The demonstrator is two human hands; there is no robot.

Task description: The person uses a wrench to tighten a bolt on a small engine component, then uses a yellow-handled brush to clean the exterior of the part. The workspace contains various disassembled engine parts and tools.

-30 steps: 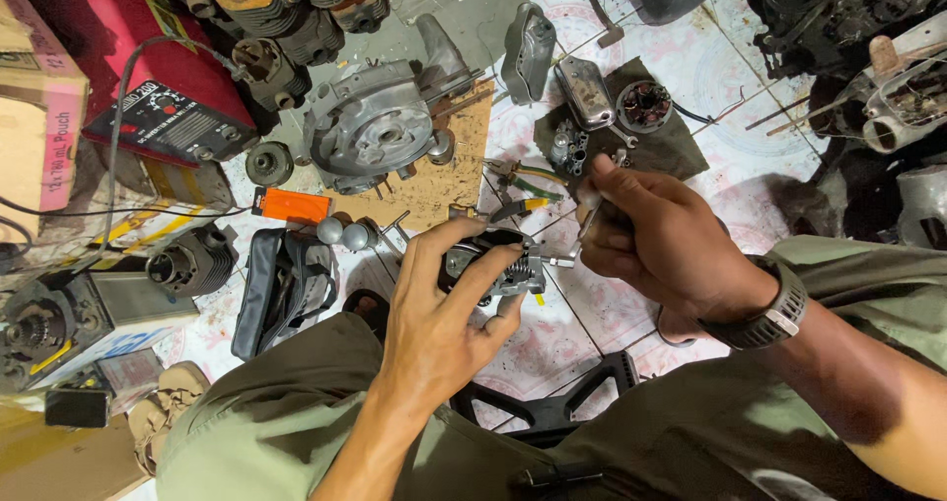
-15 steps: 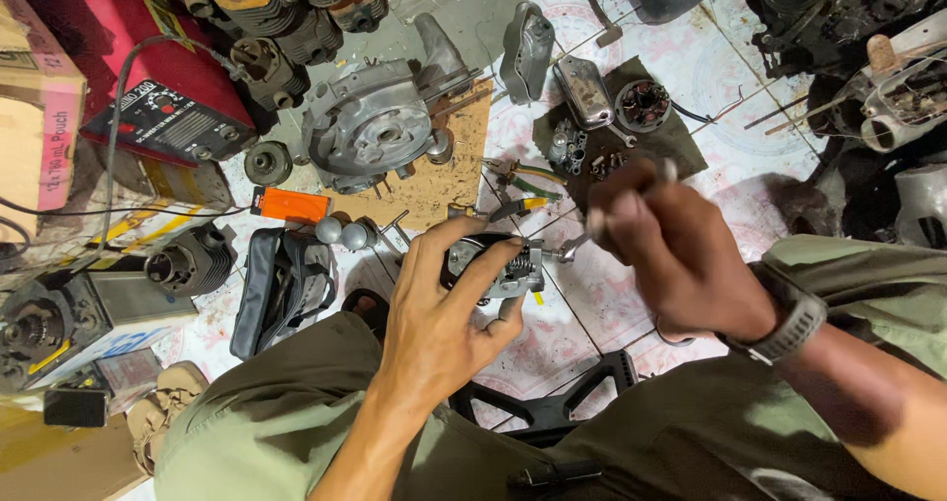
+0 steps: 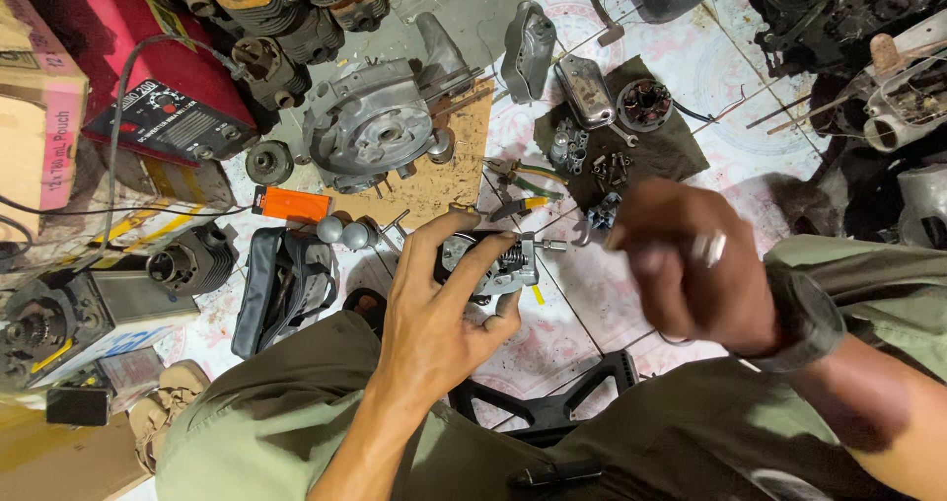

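- Patterned floor tiles (image 3: 582,314) lie beneath us, crowded with engine parts.
- Our left hand (image 3: 434,314) wraps its fingers and thumb around a small metal assembly with a spring (image 3: 488,261), holding it above our lap.
- Our right hand (image 3: 691,264), blurred, is curled shut just right of that grip; we cannot tell what it pinches.
- Beyond the grip, a grey engine casing (image 3: 380,121) rests on a board.
- Left of the grip lie an orange box (image 3: 293,205) and a black pouch (image 3: 281,284).
- Right and beyond, small parts sit on a dark cloth (image 3: 671,151).
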